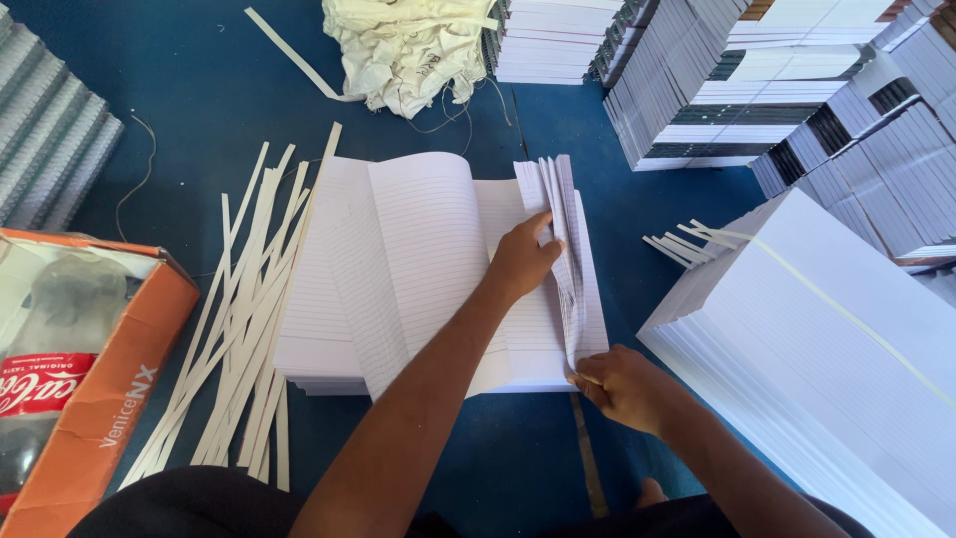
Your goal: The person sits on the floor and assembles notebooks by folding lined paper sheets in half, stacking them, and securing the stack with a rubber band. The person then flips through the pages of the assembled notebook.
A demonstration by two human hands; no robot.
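Ruled sheets [418, 269] lie in a thick stack before me on the blue surface [199, 90], which looks more like a floor covering than a bench. My left hand [523, 261] rests flat on the top sheet near the middle, its fingers half spread, the thumb and forefinger pressing against a fan of raised sheets [563, 239] without closing round anything. My right hand [629, 387] is at the near right corner of the stack, pinched shut on the lower edge of that same fan, so the few lifted sheets stand up on edge between my two hands.

Judging from how things lie, I am only a short way into the stack: one bundle of sheets is folded over to the left, a small fan is up, and the bulk of the pile underneath looks untouched.

Left of the stack lies a loose heap of long paper strips [244, 329], and beyond those an orange carton [95, 399] with a dark bottle inside. To my right sits a tall pile of plain white paper [827, 349] with a strip across it. Farther back are stacks of bound books [717, 90], a crumpled cream cloth [408, 50], and more stacked books at the far left [45, 139].
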